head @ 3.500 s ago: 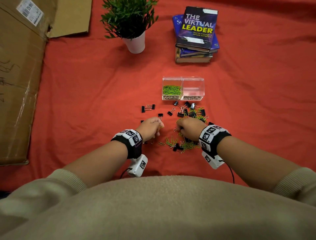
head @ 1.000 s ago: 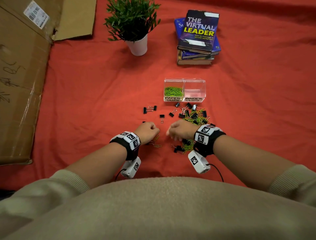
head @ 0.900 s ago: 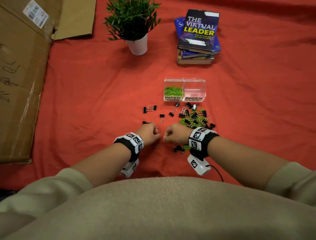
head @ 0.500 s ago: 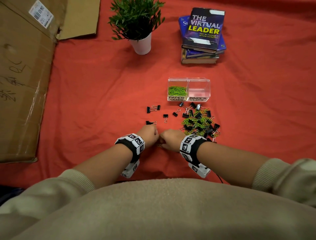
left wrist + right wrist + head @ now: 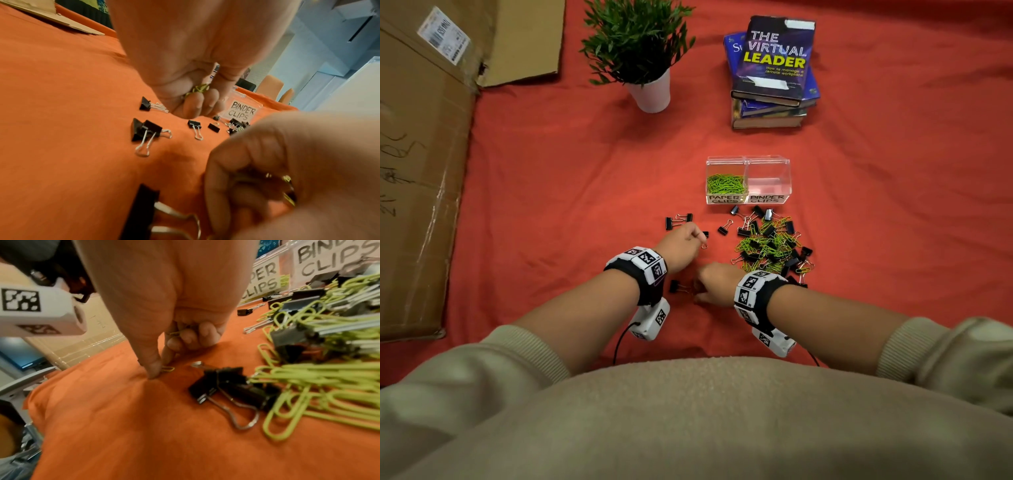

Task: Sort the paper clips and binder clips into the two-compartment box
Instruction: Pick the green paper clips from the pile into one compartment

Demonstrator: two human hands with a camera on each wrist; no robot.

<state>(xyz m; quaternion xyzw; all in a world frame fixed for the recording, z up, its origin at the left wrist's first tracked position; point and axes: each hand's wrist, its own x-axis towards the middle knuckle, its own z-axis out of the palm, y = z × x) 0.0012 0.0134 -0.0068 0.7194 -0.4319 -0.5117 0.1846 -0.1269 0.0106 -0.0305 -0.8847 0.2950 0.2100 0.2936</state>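
Paper clips [image 5: 200,89] half-hidden in curled hands [image 5: 191,68]

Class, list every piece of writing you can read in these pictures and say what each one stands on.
"PAPER CLIPS": label on the left compartment of the clear box.
"BINDER CLIPS": label on the right compartment.
"THE VIRTUAL LEADER": cover of the top book.
Book subtitle: too small to read surely.
Sticker on the cardboard: too small.
Scrawl on the cardboard: illegible.

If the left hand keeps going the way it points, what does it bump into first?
Probably the small black binder clip just ahead of the left hand; the two-compartment box lies further on. Depth is hard to judge.
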